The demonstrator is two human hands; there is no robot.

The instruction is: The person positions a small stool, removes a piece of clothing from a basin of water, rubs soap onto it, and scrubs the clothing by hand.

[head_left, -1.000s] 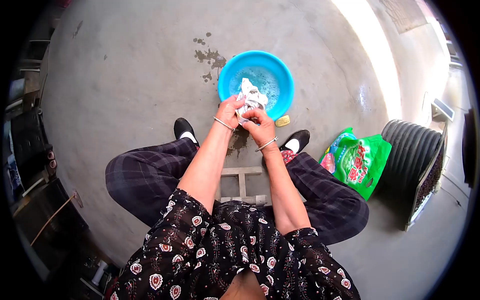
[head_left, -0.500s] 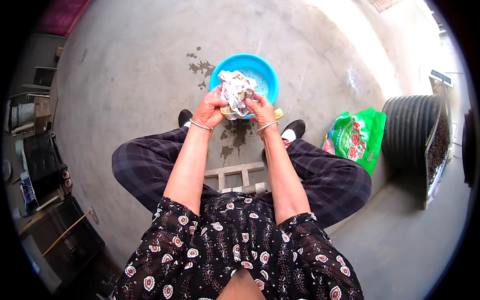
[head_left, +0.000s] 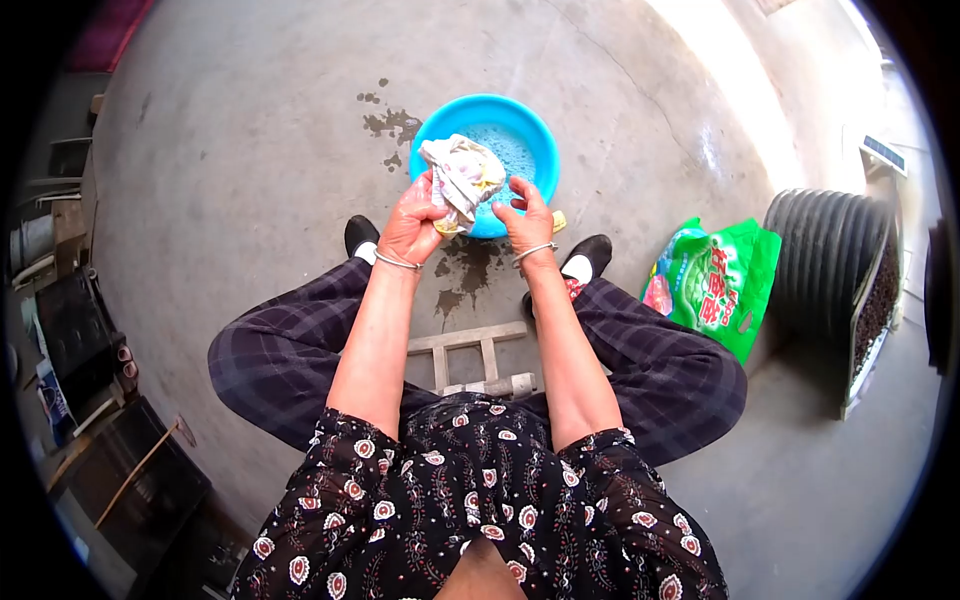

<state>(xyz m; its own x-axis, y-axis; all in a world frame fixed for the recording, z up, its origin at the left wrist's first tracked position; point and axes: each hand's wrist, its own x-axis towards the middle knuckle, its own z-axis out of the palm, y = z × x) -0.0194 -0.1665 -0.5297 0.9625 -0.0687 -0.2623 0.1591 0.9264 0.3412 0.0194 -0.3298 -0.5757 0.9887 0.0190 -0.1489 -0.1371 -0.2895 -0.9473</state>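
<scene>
A wet, crumpled white cloth (head_left: 462, 178) with coloured patches is gripped at its left side by my left hand (head_left: 410, 222). Just right of the cloth, my right hand (head_left: 528, 216) is apart from it, fingers spread and curved, with nothing in them. Both hands are over the near edge of a round blue basin (head_left: 542, 140) that holds sudsy water. A yellow bar (head_left: 558, 222), perhaps soap, lies on the floor beside the basin, partly behind my right hand.
A green printed bag (head_left: 712, 285) stands on the floor at the right, beside a ribbed black container (head_left: 825, 250). A wooden stool frame (head_left: 470, 350) shows between my legs. Dark items (head_left: 135, 480) line the left edge. Wet patches mark the floor.
The cloth was bunched between both hands; now only my left hand holds it. My right hand has let go and opened beside it.
</scene>
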